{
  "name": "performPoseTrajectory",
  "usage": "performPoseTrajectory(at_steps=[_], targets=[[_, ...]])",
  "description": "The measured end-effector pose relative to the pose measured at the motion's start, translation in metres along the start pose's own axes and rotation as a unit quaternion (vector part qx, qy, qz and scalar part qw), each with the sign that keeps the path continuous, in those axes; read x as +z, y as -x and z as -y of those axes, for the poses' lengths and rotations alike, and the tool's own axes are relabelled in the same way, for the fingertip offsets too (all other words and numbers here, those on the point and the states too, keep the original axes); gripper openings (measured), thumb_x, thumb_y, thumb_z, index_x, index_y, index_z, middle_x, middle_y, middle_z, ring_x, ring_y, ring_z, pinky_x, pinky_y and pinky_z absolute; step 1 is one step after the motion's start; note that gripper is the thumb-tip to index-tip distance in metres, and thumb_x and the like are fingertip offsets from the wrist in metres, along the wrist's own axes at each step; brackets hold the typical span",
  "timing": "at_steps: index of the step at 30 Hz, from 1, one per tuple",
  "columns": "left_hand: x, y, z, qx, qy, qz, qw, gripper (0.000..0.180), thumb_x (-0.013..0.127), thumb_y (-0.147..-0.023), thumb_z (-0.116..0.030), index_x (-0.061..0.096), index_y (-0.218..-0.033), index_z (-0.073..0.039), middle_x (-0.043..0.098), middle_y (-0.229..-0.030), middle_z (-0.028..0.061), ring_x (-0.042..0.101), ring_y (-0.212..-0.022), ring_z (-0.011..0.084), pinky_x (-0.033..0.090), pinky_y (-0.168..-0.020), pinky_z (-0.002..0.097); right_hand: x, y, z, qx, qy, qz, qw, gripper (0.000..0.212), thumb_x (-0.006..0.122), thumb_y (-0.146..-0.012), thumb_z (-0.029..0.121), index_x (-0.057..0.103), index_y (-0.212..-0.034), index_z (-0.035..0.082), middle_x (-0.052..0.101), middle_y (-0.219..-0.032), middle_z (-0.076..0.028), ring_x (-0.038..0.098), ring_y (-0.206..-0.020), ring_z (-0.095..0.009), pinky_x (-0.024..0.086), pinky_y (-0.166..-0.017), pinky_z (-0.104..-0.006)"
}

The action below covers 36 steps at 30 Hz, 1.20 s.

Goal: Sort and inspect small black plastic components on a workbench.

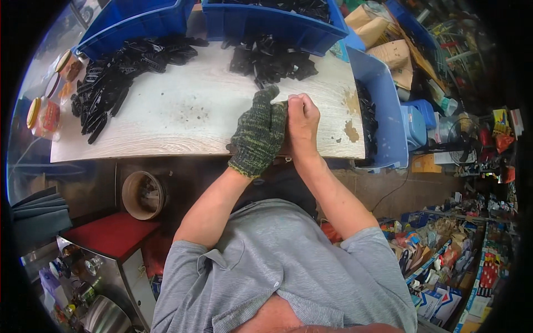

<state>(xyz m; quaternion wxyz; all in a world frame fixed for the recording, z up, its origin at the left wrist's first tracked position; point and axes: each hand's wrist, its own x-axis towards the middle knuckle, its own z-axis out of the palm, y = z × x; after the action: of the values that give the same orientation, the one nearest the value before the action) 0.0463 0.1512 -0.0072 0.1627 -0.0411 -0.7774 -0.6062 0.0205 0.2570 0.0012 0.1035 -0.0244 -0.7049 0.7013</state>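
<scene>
Just beyond our fingers (301, 101), black pieces (273, 62), gloved left hand (259, 132) against bare right hand (302, 123), fingers curled in, we can't tell whether anything's clamped.

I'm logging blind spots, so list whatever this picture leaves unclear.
Head view: whatever the gloved left hand and bare right hand may hold; their own fingers hide it.
Head view: the far end of the left blue bin; the picture's upper edge cuts it off.
Head view: the crowded goods at lower right; mostly too small to identify.
</scene>
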Motion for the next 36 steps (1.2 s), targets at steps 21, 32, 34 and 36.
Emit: performPoseTrajectory(at_steps=[21, 32, 34, 36], targets=[[-0.003, 0.003, 0.003, 0.040, 0.034, 0.030, 0.998, 0.032, 0.067, -0.091, -0.013, 0.061, -0.120, -0.002, 0.069, -0.086, 0.0160, 0.068, -0.076, 0.0270, 0.054, -0.073, 0.0373, -0.070, -0.100, 0.011, 0.173, 0.022, -0.122, 0.977, 0.038, 0.072, -0.088, 0.026, 0.062, -0.108, -0.003, 0.045, -0.059, -0.004, 0.041, -0.041, -0.013, 0.054, -0.045, -0.0365], [-0.004, 0.003, -0.001, 0.055, 0.000, 0.028, 0.998, 0.032, 0.068, -0.091, -0.012, 0.062, -0.120, -0.002, 0.070, -0.090, 0.0158, 0.069, -0.076, 0.0282, 0.054, -0.073, 0.0386, -0.040, -0.116, 0.006, 0.104, 0.261, -0.045, 0.959, 0.029, 0.079, -0.078, 0.027, 0.070, -0.089, 0.001, 0.069, -0.080, -0.009, 0.062, -0.055, -0.020, 0.053, -0.042, -0.0314], [-0.005, 0.003, -0.004, 0.025, 0.007, 0.047, 0.999, 0.031, 0.067, -0.091, -0.013, 0.062, -0.120, -0.003, 0.069, -0.088, 0.0156, 0.069, -0.075, 0.0279, 0.054, -0.072, 0.0390, -0.041, -0.116, 0.003, 0.104, 0.260, -0.048, 0.959, 0.029, 0.079, -0.078, 0.027, 0.070, -0.088, 0.001, 0.069, -0.079, -0.009, 0.062, -0.055, -0.020, 0.053, -0.042, -0.0312], [-0.004, 0.004, -0.003, 0.029, 0.012, 0.044, 0.999, 0.031, 0.067, -0.091, -0.013, 0.062, -0.120, -0.002, 0.069, -0.087, 0.0153, 0.068, -0.075, 0.0277, 0.054, -0.072, 0.0392, -0.042, -0.118, 0.001, 0.101, 0.256, -0.055, 0.960, 0.030, 0.079, -0.077, 0.028, 0.071, -0.088, 0.002, 0.069, -0.079, -0.010, 0.063, -0.055, -0.019, 0.053, -0.042, -0.0310]])
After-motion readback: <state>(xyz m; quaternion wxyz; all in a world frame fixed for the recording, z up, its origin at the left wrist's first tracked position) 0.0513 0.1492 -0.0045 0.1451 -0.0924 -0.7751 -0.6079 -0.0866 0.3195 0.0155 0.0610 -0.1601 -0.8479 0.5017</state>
